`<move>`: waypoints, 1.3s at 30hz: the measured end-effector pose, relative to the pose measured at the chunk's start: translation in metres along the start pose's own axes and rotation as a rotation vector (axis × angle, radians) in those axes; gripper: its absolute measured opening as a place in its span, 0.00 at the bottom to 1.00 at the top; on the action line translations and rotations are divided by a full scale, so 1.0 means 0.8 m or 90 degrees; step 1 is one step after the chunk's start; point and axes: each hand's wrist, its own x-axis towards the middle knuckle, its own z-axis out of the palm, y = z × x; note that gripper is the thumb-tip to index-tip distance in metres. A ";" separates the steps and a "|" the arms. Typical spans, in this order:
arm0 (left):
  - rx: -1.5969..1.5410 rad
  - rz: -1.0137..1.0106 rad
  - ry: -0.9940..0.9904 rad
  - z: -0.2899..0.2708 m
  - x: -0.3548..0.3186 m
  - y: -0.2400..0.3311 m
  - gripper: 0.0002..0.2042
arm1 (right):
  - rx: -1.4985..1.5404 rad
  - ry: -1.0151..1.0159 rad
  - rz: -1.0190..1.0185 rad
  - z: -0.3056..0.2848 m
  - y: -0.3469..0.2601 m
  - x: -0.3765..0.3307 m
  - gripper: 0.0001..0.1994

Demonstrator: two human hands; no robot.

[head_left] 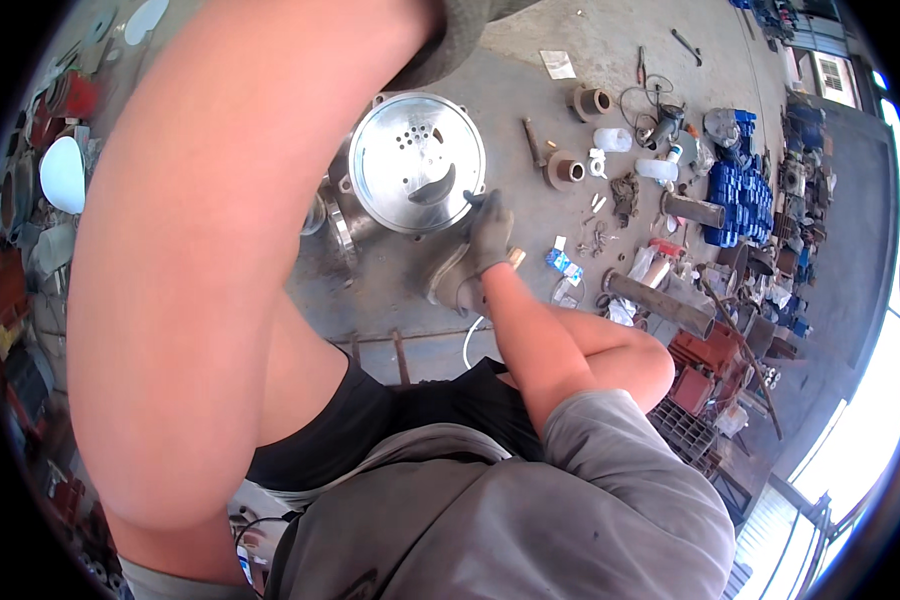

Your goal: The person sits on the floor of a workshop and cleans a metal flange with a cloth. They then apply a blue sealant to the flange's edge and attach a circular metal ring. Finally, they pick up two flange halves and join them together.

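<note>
A round silver metal cover [380,165] with a cluster of small holes and a curved opening tops a cylindrical metal housing with lugs round its rim. My right hand [490,235], in a grey work glove with dark fingertips, is at the cover's lower right edge. Its fingers are drawn together beside a lug; whatever they hold is too small to make out. My left arm is raised large across the left side. Only part of my gloved left hand [450,45] shows at the top edge, with its fingers hidden.
Right of the housing, two rusty flanged parts [564,171], a plastic bottle [658,170] and metal pipes [660,302] lie on the concrete floor. Stacked blue castings [738,195] stand farther right. A shoe [450,275] is close to my right hand. A metal ring [341,238] adjoins the housing.
</note>
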 end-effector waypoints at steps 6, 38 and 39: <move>-0.001 0.000 -0.004 -0.003 -0.009 -0.007 0.28 | 0.359 -0.105 0.293 -0.007 0.009 0.053 0.31; 0.057 0.078 0.002 -0.002 0.004 -0.023 0.29 | 0.071 0.012 -0.056 0.000 -0.048 -0.079 0.19; 0.055 0.078 -0.001 -0.002 0.005 -0.022 0.29 | 0.085 0.010 -0.103 0.008 -0.038 -0.080 0.20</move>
